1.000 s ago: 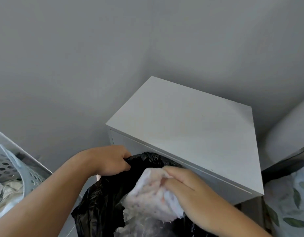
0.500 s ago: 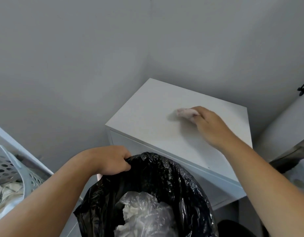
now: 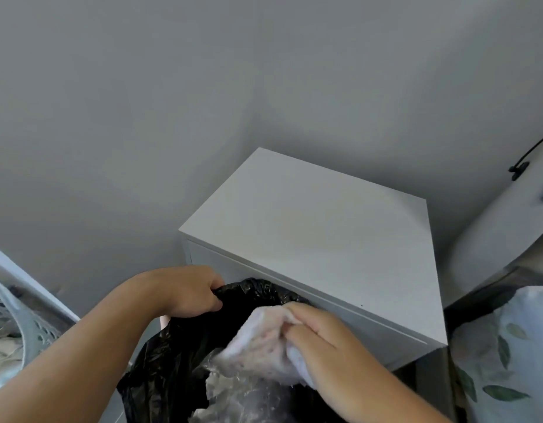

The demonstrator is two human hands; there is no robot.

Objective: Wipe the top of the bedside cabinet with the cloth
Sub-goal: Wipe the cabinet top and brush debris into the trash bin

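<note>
1. Since half a second ago, your right hand (image 3: 322,337) left the bedside cabinet (image 3: 319,239) top; fingers now clutch the cloth (image 3: 258,340) over the black bag (image 3: 172,346), at 6 o'clock.
2. Left hand (image 3: 191,291) fingers grip the bag rim.
3. Shake crumbs inside, then wipe toward 12 o'clock.

One head-worn view only; it looks forward and steeply down from close above the forearms, toward the far room corner; the cabinet (image 3: 319,239) sits centre-right, near; wide-angle bending curves the edges.
</note>
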